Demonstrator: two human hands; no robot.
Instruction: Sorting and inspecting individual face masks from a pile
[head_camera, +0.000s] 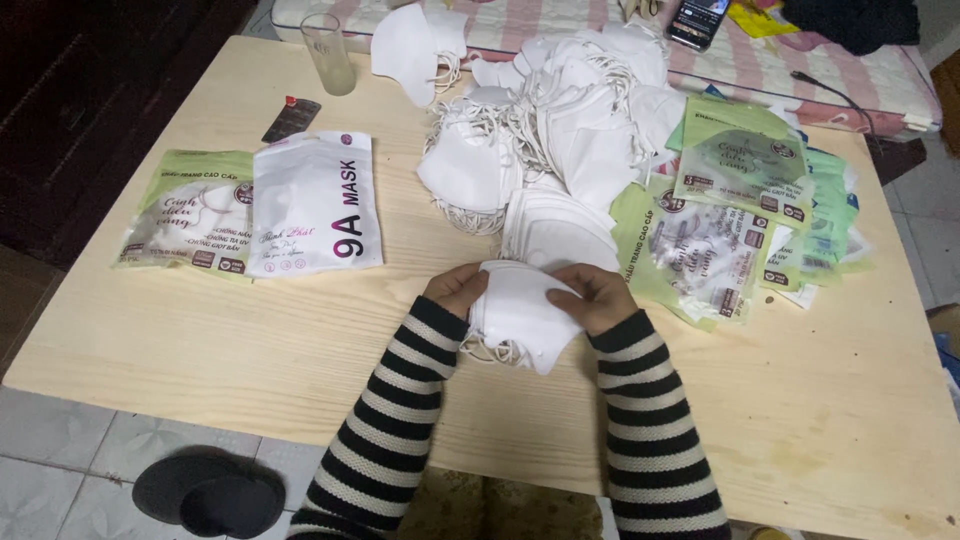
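Both hands grip one small stack of folded white face masks (520, 315) just above the wooden table (250, 340). My left hand (455, 290) pinches its left edge and my right hand (598, 296) holds its right edge. White ear loops dangle under the stack. Both sleeves are black-and-white striped. Right behind the hands lies a fanned stack of white masks (555, 228), and beyond it a big loose heap of white masks (550, 120).
A white mask pouch (315, 205) and a green mask pouch (190, 212) lie at the left. Several empty green pouches (740, 200) pile up at the right. A drinking glass (329, 52), a small dark packet (291, 118) and a phone (697, 20) are at the back. Dark slippers (210, 492) rest on the floor.
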